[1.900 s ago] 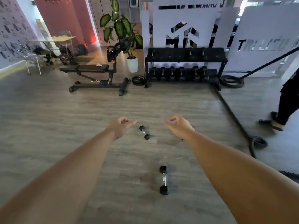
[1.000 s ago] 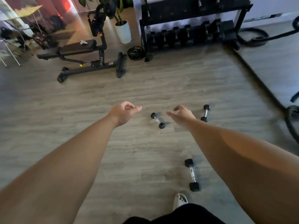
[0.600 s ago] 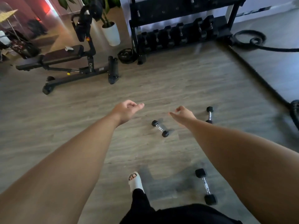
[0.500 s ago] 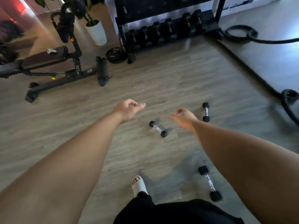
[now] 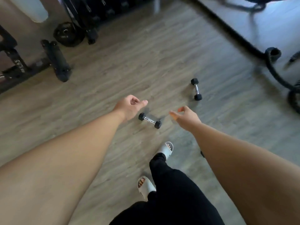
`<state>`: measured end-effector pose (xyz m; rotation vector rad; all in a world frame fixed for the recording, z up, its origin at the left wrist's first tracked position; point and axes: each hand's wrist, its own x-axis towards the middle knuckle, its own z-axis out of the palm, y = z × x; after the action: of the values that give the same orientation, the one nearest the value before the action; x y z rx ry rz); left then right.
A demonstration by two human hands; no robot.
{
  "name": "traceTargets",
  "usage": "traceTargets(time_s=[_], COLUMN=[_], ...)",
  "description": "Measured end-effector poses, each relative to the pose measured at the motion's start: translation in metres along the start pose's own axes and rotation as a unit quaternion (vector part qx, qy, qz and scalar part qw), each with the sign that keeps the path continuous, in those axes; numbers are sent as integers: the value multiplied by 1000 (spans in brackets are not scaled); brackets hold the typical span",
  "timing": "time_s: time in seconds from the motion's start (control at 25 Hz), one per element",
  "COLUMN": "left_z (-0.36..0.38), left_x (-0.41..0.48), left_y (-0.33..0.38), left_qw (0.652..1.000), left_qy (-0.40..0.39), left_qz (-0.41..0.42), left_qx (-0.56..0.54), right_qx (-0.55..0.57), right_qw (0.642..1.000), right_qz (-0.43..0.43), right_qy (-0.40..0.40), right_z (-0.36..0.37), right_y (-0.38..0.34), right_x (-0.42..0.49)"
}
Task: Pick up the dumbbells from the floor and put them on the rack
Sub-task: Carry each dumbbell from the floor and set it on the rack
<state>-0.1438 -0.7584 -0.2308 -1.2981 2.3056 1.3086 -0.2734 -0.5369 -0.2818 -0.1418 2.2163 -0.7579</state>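
Both grips loosely curled and empty: left hand [image 5: 129, 108], right hand [image 5: 186, 116]; between them a hex-ended, chrome-handled dumbbell [image 5: 149, 120] on wood-grain floor [image 5: 146, 62]

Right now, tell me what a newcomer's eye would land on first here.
Two bare hands reach out over the grey wood-plank floor, the left hand and right hand both empty. Between them lies a small black hex dumbbell with a chrome handle, and a second matching dumbbell lies farther off to the right. A thick black battle rope runs along the upper right.
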Motion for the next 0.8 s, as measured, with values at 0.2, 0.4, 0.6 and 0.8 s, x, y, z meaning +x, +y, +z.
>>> traceTargets(time_s=[0.2,0.4,0.6,0.8], left_z=[23,58,132,216], left_x=[109,229,332,447], left_y=[-17,-77,-172,-262], left_qw=[999,996,985,980], left_qy=[-25,-20,-78,-101], left_qz=[-33,-80,-144,-160], left_qx=[31,34,56,58], right_qx=[18,47,90,134], right_qw=[999,991,978,958], right_qz=[43,111,180,252], right_qy=[-3,-49,-54,-19], right_z=[36,108,176,264], right_y=[-1,31,90,153], right_x=[102,209,303,400])
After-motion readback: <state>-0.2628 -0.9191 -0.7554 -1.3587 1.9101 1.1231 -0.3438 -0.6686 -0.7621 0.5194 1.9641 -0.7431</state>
